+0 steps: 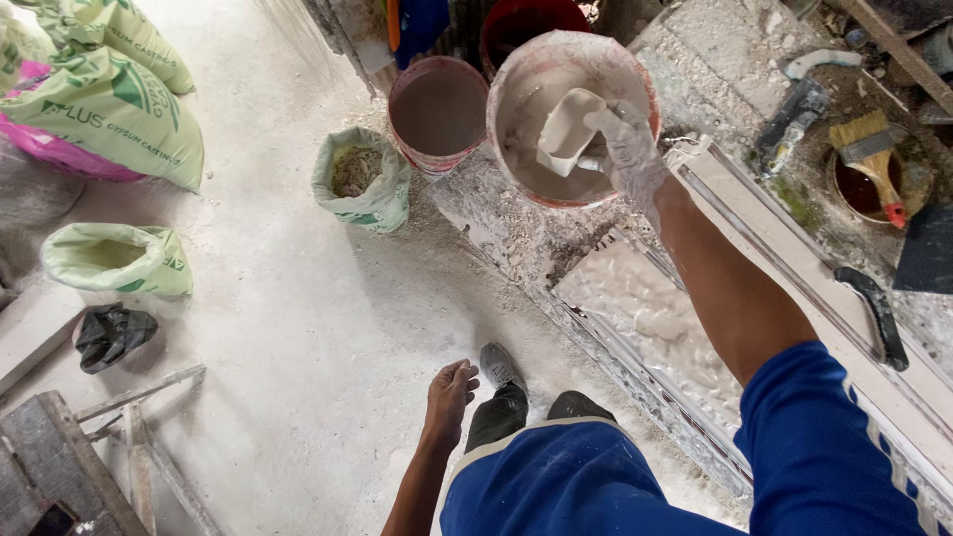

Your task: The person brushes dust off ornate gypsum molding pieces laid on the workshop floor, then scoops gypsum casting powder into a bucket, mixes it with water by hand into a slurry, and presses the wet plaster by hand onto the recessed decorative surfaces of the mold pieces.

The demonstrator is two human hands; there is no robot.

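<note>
1 white scoop (566, 131) sits gripped in your right hand (627, 149) inside the plaster bucket (516, 74). The wet mix looks heavy and slippery, so hold the handle tight. Your left hand (449, 395) hangs open.

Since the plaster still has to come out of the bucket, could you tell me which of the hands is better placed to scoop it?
Probably the right hand: it already grips the white scoop inside the plaster bucket. The left hand hangs empty by the leg, away from it.

Plaster bucket (516, 149) on workbench (496, 223) at 12 o'clock; second bucket (438, 111) just left; open sack (362, 179) at 10; brush (874, 149) at 2.
</note>
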